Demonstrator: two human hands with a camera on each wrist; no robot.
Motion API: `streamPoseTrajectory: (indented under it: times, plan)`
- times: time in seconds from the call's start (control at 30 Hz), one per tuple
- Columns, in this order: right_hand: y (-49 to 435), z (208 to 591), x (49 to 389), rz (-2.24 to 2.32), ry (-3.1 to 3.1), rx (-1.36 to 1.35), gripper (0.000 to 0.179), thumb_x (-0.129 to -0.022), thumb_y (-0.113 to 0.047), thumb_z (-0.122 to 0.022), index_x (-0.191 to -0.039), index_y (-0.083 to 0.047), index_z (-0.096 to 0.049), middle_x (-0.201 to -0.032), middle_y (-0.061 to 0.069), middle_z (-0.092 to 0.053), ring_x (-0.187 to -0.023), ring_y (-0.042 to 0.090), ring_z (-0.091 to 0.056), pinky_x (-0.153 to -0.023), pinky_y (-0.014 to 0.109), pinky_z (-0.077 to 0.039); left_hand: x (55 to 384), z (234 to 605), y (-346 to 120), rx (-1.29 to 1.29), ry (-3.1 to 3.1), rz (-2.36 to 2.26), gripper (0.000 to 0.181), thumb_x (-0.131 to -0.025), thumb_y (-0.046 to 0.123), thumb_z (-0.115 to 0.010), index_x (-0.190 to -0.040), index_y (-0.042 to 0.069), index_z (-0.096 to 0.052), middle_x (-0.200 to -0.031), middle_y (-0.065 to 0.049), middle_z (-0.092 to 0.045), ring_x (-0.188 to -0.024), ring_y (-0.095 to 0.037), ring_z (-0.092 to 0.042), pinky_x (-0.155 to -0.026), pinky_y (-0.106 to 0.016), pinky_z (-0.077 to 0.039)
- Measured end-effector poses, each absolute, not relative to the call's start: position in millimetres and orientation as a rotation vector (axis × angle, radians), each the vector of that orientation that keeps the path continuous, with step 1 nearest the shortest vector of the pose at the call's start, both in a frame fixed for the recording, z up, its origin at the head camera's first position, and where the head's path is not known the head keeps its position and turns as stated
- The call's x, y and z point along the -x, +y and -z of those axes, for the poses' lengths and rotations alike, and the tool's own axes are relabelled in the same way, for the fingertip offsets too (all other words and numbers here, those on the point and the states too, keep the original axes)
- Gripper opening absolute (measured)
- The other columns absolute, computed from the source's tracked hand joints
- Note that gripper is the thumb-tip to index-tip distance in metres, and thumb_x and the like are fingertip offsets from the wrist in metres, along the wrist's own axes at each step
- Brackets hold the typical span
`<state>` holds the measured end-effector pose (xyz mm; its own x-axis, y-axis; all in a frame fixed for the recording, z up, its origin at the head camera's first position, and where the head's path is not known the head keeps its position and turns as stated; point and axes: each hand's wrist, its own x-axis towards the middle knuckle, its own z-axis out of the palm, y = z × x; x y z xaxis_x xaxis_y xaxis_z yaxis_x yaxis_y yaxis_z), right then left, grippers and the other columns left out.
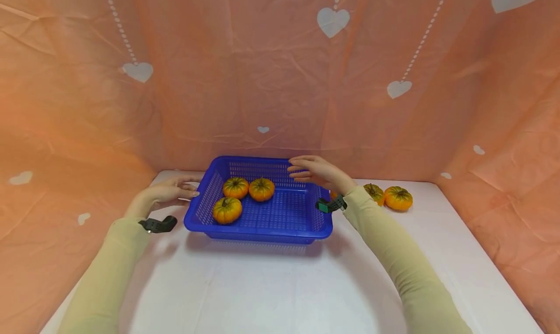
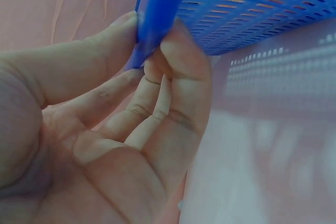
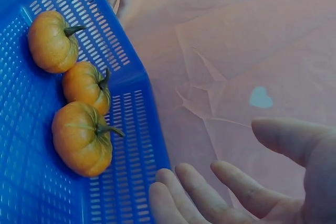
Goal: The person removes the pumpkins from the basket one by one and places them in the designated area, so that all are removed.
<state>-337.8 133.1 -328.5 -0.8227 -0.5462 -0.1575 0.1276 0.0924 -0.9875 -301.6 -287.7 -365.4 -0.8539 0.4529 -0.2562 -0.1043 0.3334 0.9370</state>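
Observation:
A blue plastic basket with slotted walls sits on the white table. Three small orange-and-green pumpkins lie in its left half, stems showing in the right wrist view. At the basket's left end, my left hand pinches the rim between thumb and fingers, as the left wrist view shows; its fingertips reach under the blue edge. My right hand hovers over the far right corner of the basket, fingers extended and apart, nothing in it. In the right wrist view its thumb and fingers are spread.
More pumpkins rest on the table to the right of the basket, partly hidden behind my right sleeve. Peach cloth with white hearts hangs behind and along both sides. White tabletop extends in front of the basket.

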Motion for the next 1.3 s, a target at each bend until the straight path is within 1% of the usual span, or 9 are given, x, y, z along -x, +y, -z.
streamPoseTrajectory:
  times: [0.13, 0.27, 0.4, 0.6, 0.7, 0.83, 0.97, 1.07, 1.3]
  plan:
    - [124.7, 330.6, 340.7, 1.76, 1.882, 0.419, 0.05, -0.103, -0.021, -0.045, -0.145, 0.004, -0.032, -0.143, 0.026, -0.038, -0.129, 0.04, -0.041, -0.107, 0.048, -0.032, 301.1, 365.4, -287.6, -0.298, 2.13, -1.541, 0.06, -0.096, 0.003, -0.054, -0.145, -0.007, -0.023, -0.123, -0.026, -0.055, -0.098, -0.024, -0.063, -0.086, -0.039, -0.052]
    - [117.7, 332.6, 344.5, 1.756, 1.872, 0.408, 0.051, -0.103, -0.021, -0.045, -0.145, 0.004, -0.031, -0.146, 0.025, -0.033, -0.13, 0.041, -0.039, -0.108, 0.05, -0.03, 300.2, 364.9, -287.6, -0.295, 2.126, -1.546, 0.059, -0.096, 0.003, -0.054, -0.146, -0.007, -0.023, -0.122, -0.026, -0.055, -0.099, -0.025, -0.063, -0.085, -0.039, -0.052]
    - [110.6, 336.7, 349.0, 1.766, 1.875, 0.361, 0.051, -0.102, -0.018, -0.047, -0.144, 0.006, -0.032, -0.144, 0.026, -0.035, -0.129, 0.041, -0.039, -0.108, 0.05, -0.029, 299.9, 364.5, -287.7, -0.295, 2.125, -1.553, 0.058, -0.096, 0.002, -0.053, -0.146, -0.007, -0.023, -0.121, -0.024, -0.056, -0.098, -0.024, -0.063, -0.084, -0.039, -0.052]
    - [104.7, 345.4, 357.6, 1.794, 1.878, 0.242, 0.05, -0.101, -0.016, -0.05, -0.142, 0.007, -0.035, -0.141, 0.029, -0.038, -0.129, 0.043, -0.038, -0.107, 0.05, -0.031, 301.7, 364.6, -286.5, -0.296, 2.094, -1.574, 0.059, -0.096, 0.001, -0.052, -0.146, -0.008, -0.021, -0.119, -0.022, -0.058, -0.097, -0.022, -0.064, -0.087, -0.041, -0.051]
    - [102.5, 348.5, 362.0, 1.796, 1.884, 0.196, 0.048, -0.1, -0.016, -0.05, -0.141, 0.006, -0.037, -0.14, 0.03, -0.039, -0.129, 0.042, -0.039, -0.106, 0.048, -0.033, 302.8, 364.4, -286.8, -0.295, 2.097, -1.57, 0.059, -0.096, 0.0, -0.052, -0.146, -0.008, -0.021, -0.12, -0.023, -0.058, -0.098, -0.023, -0.063, -0.087, -0.041, -0.051]
    - [99.3, 350.2, 363.6, 1.774, 1.888, 0.19, 0.047, -0.101, -0.016, -0.05, -0.141, 0.005, -0.038, -0.14, 0.029, -0.04, -0.129, 0.04, -0.041, -0.105, 0.047, -0.035, 303.4, 364.5, -287.6, -0.301, 2.087, -1.57, 0.059, -0.096, 0.0, -0.052, -0.146, -0.008, -0.021, -0.12, -0.024, -0.058, -0.099, -0.024, -0.063, -0.087, -0.041, -0.051]
    - [95.7, 352.1, 363.6, 1.752, 1.892, 0.201, 0.049, -0.1, -0.017, -0.051, -0.142, 0.004, -0.037, -0.14, 0.029, -0.04, -0.128, 0.04, -0.042, -0.105, 0.047, -0.036, 303.5, 364.5, -287.9, -0.323, 2.074, -1.578, 0.059, -0.097, 0.001, -0.052, -0.145, -0.01, -0.02, -0.118, -0.021, -0.06, -0.097, -0.023, -0.064, -0.086, -0.04, -0.052]
    - [92.8, 354.9, 364.6, 1.754, 1.887, 0.187, 0.049, -0.1, -0.016, -0.051, -0.142, 0.005, -0.037, -0.14, 0.03, -0.04, -0.128, 0.041, -0.041, -0.106, 0.048, -0.034, 303.9, 365.2, -287.7, -0.323, 2.066, -1.586, 0.058, -0.097, 0.001, -0.052, -0.145, -0.009, -0.021, -0.116, -0.019, -0.061, -0.096, -0.022, -0.064, -0.085, -0.039, -0.052]
    - [85.2, 364.2, 366.0, 1.677, 1.943, 0.168, 0.045, -0.102, -0.018, -0.046, -0.142, 0.003, -0.04, -0.139, 0.028, -0.042, -0.127, 0.041, -0.043, -0.104, 0.048, -0.036, 304.4, 368.0, -287.4, -0.291, 2.061, -1.604, 0.057, -0.096, -0.001, -0.051, -0.145, -0.008, -0.023, -0.116, -0.017, -0.061, -0.096, -0.021, -0.064, -0.086, -0.04, -0.052]
